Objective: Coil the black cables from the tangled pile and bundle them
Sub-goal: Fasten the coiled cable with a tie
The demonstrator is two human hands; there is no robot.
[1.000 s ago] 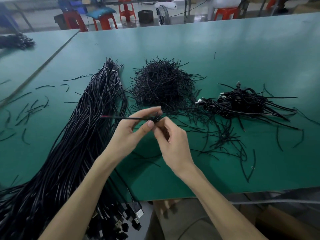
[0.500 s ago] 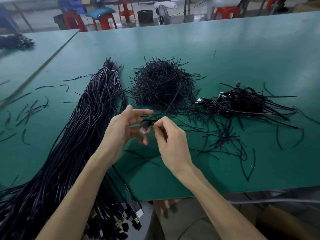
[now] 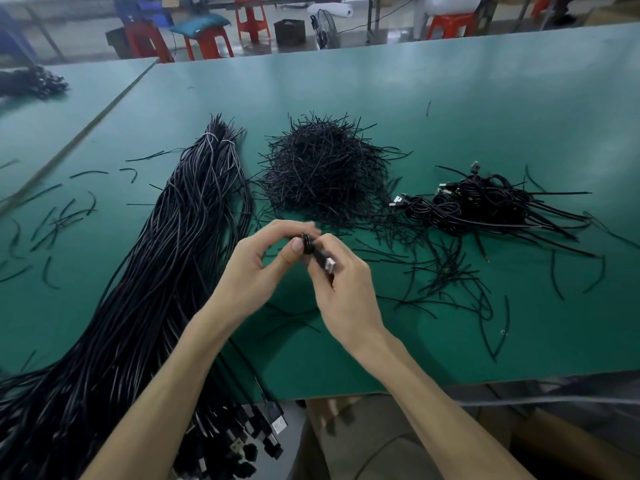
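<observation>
Hands: 2 | left hand [image 3: 256, 268] and right hand [image 3: 346, 292] pinch 1 coiled cable [image 3: 307, 244] | plug [image 3: 330, 263]: 1 showing

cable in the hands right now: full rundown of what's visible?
The small black coiled cable is wound into a tight glossy bundle, held above the green table top. Its black plug with a silver metal tip juts toward the lower right. The left hand pinches the coil between thumb and fingers; the right hand grips the plug end. Fingers hide most of it.
</observation>
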